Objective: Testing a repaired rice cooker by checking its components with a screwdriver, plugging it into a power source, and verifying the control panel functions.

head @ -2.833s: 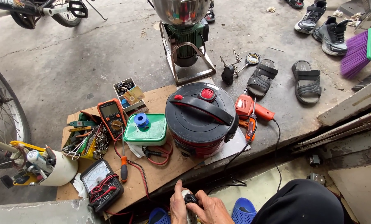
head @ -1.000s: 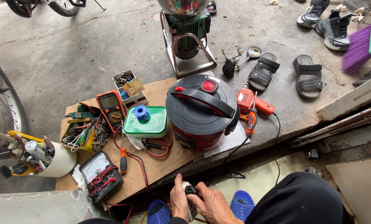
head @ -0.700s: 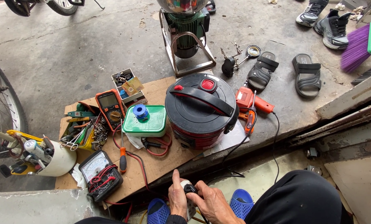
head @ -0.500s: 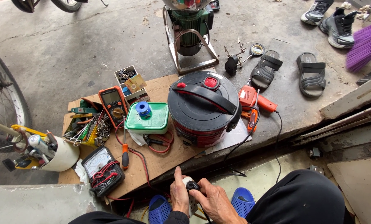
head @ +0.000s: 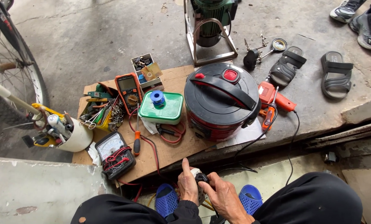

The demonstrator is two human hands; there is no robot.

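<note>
At the frame's bottom centre, between the knees:
Left hand [head: 188, 187]: fingers wrapped around a small white part [head: 197, 173], thumb raised.
Right hand [head: 222, 197]: fingers pinching a black plug [head: 202, 178] against the white part.
Location of part: held above the blue slippers [head: 167, 200], just below the cardboard edge.
Cardboard sheet [head: 169, 151]: carries the black-and-red pressure cooker [head: 220, 99], green-lidded box [head: 161, 108], orange multimeter [head: 128, 89], analogue meter [head: 115, 155].
Floor: two sandals [head: 336, 74], orange drill [head: 274, 97].

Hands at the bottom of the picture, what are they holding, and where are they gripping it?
Both hands share one small whitish part with a black piece: the left hand wraps its left side, thumb up; the right hand pinches the black piece. What it is cannot be told.
</note>
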